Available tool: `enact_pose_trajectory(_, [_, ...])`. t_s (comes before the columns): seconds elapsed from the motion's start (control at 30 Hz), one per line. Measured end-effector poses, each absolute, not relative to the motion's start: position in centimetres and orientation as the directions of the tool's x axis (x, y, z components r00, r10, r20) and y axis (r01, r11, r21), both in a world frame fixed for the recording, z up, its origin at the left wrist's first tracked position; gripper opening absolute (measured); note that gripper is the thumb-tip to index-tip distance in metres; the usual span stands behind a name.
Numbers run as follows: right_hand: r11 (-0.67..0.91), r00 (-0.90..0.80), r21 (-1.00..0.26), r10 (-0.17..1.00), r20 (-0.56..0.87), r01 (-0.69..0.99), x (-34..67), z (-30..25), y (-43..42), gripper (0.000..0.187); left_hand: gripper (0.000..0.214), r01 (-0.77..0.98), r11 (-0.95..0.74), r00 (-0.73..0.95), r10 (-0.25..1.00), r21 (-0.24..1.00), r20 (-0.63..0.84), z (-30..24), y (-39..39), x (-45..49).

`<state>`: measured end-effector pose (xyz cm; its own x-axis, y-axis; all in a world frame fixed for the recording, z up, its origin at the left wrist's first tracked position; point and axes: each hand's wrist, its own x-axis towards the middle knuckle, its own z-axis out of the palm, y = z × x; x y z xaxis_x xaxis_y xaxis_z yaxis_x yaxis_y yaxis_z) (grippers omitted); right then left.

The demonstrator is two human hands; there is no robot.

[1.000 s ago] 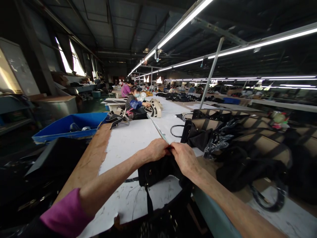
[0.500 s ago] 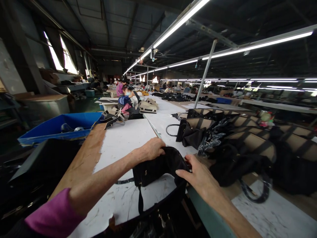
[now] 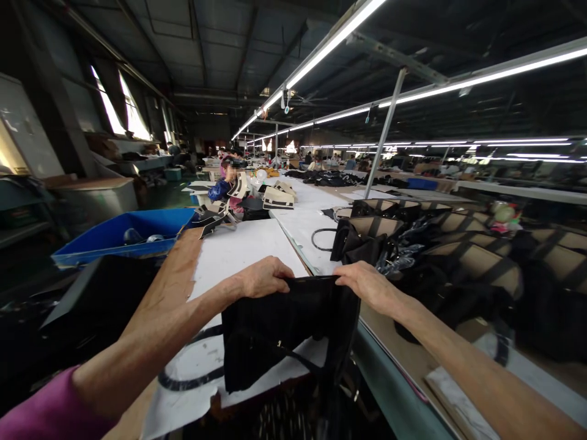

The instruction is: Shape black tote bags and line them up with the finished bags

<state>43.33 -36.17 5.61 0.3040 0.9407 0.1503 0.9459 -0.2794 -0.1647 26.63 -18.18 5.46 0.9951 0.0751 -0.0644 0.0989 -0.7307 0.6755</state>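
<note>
A black fabric bag (image 3: 275, 324) is stretched between my two hands over the near edge of the white-covered table. My left hand (image 3: 266, 277) pinches its top edge on the left, fingers closed over the rim. At the right end of the same edge, my right hand (image 3: 362, 281) grips with thumb and fingers. A dark curved handle (image 3: 177, 382) wrapped in clear film lies on the white sheet (image 3: 243, 244) left of the bag. Small metal fittings glint on the bag's front. Its lower part merges with dark material below and is hard to make out.
Rows of black bags with tan panels (image 3: 477, 260) stand on the right. A blue bin (image 3: 123, 235) sits at the left beside the brown board edge (image 3: 172, 275). Cut pieces (image 3: 277, 197) are heaped further back near another person. A slanted metal post (image 3: 385, 131) rises behind.
My hands have spread the bag's top edge into a straighter line. The left hand moved left, and the right hand rose to the top right corner. The bag's side now hangs flatter.
</note>
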Motion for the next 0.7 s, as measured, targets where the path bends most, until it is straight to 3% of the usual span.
enact_pose_trajectory(0.1, [-0.307, 0.306, -0.021, 0.939, 0.155, 0.952, 42.5, 5.2, -34.8, 0.019, 0.026, 0.162, -0.726, 0.983, 0.177, 0.668, -0.047, 4.4, -18.1, 25.1])
enact_pose_trajectory(0.27, [-0.327, 0.278, 0.189, 0.929, 0.244, 0.926, 39.6, 4.7, -32.9, 0.008, 0.021, 0.289, -0.802, 0.923, 0.378, 0.522, 0.070, 3.8, -19.3, 23.5])
enact_pose_trajectory(0.4, [-0.394, 0.262, 0.266, 0.868, 0.422, 0.880, 36.3, 4.7, -32.8, 0.024, 0.020, 0.392, -0.817, 0.877, 0.471, 0.423, 0.096, 3.6, -20.1, 23.3])
enact_pose_trajectory(0.47, [-0.428, 0.305, 0.182, 0.829, 0.468, 0.885, 34.9, 4.8, -33.1, 0.024, 0.020, 0.408, -0.818, 0.868, 0.486, 0.405, 0.107, 3.4, -20.3, 23.4])
enact_pose_trajectory(0.63, [-0.359, 0.489, -0.355, 0.769, 0.412, 0.863, 33.1, 4.1, -33.3, 0.018, 0.022, 0.408, -0.826, 0.861, 0.490, 0.389, 0.138, 3.0, -20.7, 23.9])
enact_pose_trajectory(0.7, [-0.345, 0.534, -0.448, 0.735, 0.417, 0.825, 33.4, 3.6, -33.3, 0.016, 0.022, 0.387, -0.827, 0.871, 0.474, 0.409, 0.134, 3.1, -20.6, 23.9])
